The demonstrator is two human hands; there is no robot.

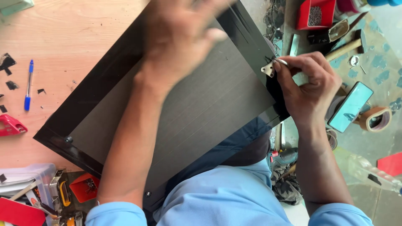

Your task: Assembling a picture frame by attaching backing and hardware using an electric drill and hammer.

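A small metal bracket is pinned against the dark frame's edge just under the right hand's pinched fingers, while the blurred left hand, fingers indistinct, is held farther away over the frame.

Blue pen, hammer, tape roll, red screw tray

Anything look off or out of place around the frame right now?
Mostly normal. The dark rectangular picture frame lies askew on the wooden table, its corner overhanging the edge. Small black scraps litter the table's left side. The right hand presses a small metal hanger plate onto the frame.
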